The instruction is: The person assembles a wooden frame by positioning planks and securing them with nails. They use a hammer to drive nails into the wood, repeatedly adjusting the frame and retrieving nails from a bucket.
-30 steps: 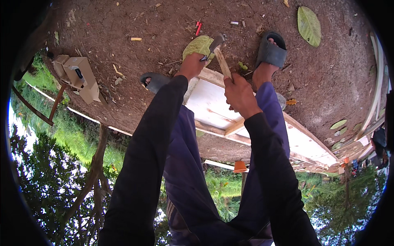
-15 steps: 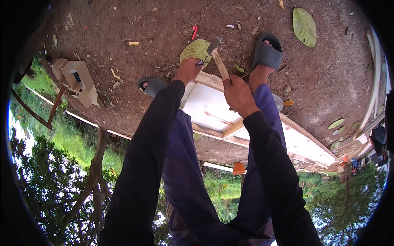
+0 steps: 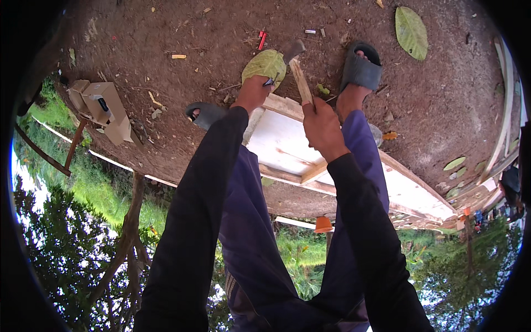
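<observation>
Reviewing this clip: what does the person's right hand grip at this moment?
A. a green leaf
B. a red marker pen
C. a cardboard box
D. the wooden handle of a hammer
D: the right hand is closed round the pale wooden handle of a hammer, whose dark metal head points away over the brown dirt ground, while the left hand pinches something small at the edge of the white wooden-framed panel.

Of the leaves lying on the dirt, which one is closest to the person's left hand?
The yellow-green leaf right beside the left hand; the larger green leaf lies far off, beyond the sandalled foot.
</observation>
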`<action>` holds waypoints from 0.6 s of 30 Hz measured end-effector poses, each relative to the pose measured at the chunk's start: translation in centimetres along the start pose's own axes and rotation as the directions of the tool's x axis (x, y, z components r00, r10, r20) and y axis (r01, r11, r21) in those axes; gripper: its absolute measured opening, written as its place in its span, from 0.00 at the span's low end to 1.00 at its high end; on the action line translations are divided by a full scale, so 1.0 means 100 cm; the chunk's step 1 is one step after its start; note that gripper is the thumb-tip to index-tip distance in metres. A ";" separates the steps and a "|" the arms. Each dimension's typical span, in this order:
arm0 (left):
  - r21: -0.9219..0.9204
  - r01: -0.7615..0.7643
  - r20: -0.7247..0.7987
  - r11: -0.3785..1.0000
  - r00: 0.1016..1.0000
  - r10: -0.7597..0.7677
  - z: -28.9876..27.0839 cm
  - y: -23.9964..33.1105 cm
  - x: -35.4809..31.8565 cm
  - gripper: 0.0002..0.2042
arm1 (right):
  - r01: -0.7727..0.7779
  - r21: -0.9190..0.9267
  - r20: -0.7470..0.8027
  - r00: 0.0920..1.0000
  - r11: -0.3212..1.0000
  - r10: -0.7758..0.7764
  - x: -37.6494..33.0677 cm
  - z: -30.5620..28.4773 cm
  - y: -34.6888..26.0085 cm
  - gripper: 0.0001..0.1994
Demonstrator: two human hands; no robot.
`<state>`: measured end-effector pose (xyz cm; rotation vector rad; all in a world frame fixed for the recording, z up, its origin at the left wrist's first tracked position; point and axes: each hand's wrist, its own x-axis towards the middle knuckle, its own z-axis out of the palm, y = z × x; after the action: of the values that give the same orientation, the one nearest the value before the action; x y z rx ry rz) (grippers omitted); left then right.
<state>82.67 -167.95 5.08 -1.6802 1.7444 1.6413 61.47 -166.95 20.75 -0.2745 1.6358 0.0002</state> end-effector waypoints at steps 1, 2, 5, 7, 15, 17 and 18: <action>0.017 0.032 0.034 0.999 0.999 -0.033 -0.001 0.000 0.001 0.10 | 0.064 0.002 -0.062 0.996 0.998 -0.063 0.003 0.000 0.001 0.16; 0.034 0.061 0.066 0.998 0.996 -0.063 -0.004 0.002 0.005 0.10 | 0.129 0.000 -0.127 0.984 0.992 -0.128 0.009 0.001 0.004 0.16; 0.029 0.092 0.087 0.995 0.992 -0.095 -0.006 0.007 0.005 0.10 | 0.202 -0.005 -0.203 0.959 0.979 -0.198 0.022 -0.001 0.006 0.16; -0.008 0.074 0.041 0.997 0.996 -0.074 -0.009 0.009 0.003 0.10 | 0.125 0.058 -0.174 0.978 0.990 -0.113 0.019 -0.005 0.002 0.16; 0.003 0.061 -0.120 0.998 0.991 -0.060 -0.037 0.021 -0.036 0.13 | -0.221 0.298 -0.080 0.964 0.929 0.255 -0.042 -0.013 0.018 0.14; 0.063 0.065 -0.201 0.996 0.978 -0.051 -0.055 0.001 -0.052 0.13 | -0.218 0.347 -0.053 0.967 0.912 0.251 -0.060 0.007 0.021 0.14; 0.088 0.064 -0.230 0.994 0.972 -0.043 -0.063 -0.005 -0.061 0.13 | -0.223 0.373 -0.045 0.965 0.901 0.258 -0.070 0.019 0.026 0.14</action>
<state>88.28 -169.38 11.74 -1.9166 1.8279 1.3646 63.27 -162.90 27.04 0.2194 1.7170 -0.1302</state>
